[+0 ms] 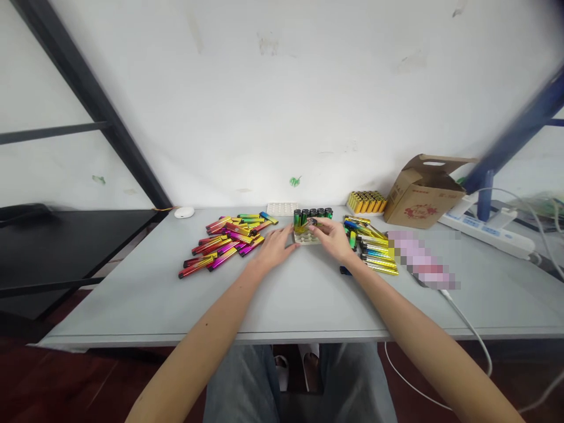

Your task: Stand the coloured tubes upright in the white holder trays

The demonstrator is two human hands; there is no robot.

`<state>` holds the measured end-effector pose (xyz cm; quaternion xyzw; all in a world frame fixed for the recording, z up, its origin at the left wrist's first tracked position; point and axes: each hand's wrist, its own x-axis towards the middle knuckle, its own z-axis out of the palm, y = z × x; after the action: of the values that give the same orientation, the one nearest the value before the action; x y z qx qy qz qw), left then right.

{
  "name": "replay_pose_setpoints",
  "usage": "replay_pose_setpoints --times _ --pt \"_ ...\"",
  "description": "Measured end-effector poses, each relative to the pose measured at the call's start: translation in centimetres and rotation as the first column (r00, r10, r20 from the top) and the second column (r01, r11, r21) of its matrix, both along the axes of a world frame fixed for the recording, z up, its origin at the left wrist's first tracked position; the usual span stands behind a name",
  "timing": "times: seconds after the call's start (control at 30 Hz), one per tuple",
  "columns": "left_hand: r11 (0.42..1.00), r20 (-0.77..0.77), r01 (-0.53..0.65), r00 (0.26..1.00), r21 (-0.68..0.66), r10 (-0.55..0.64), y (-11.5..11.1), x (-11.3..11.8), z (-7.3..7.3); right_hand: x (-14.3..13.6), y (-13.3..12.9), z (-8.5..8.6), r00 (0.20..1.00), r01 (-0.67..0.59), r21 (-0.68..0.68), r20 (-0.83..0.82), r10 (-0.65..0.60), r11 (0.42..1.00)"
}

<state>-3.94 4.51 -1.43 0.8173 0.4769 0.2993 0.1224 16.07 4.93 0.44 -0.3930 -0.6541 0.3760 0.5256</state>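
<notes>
So your right hand (333,236) has a shiny yellow slim tube with a black end (303,228) pinched in its fingertips, right over the off-white holed tray (307,239). Your left hand (277,245) is just by the tray's left edge, thumb and fingers apart, and green metallic tubes with black tops (313,213) stand upright along the tray's far side.

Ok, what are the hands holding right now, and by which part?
The right hand pinches a gold lighter, apparently near its dark end. The left hand lies at the tray's left edge; whether it grips the tray is unclear.
</notes>
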Motion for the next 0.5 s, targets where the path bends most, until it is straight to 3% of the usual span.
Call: replay_pose_setpoints --times 0.2,0.37,0.5 --pt "0.999 -0.080 -0.026 0.996 0.025 0.028 0.20 0.15 -0.52 -0.20 0.09 -0.02 0.989 0.078 0.081 0.121 -0.088 0.994" --pt "0.999 -0.087 -0.045 0.995 0.032 0.047 -0.16 0.37 -0.07 -0.61 -0.26 0.18 0.971 0.081 0.189 0.207 -0.120 0.979" --pt "0.999 -0.052 -0.035 0.998 0.022 0.036 -0.35 0.52 0.25 -0.98 -0.03 0.07 0.907 0.093 0.320 0.364 -0.212 0.943"
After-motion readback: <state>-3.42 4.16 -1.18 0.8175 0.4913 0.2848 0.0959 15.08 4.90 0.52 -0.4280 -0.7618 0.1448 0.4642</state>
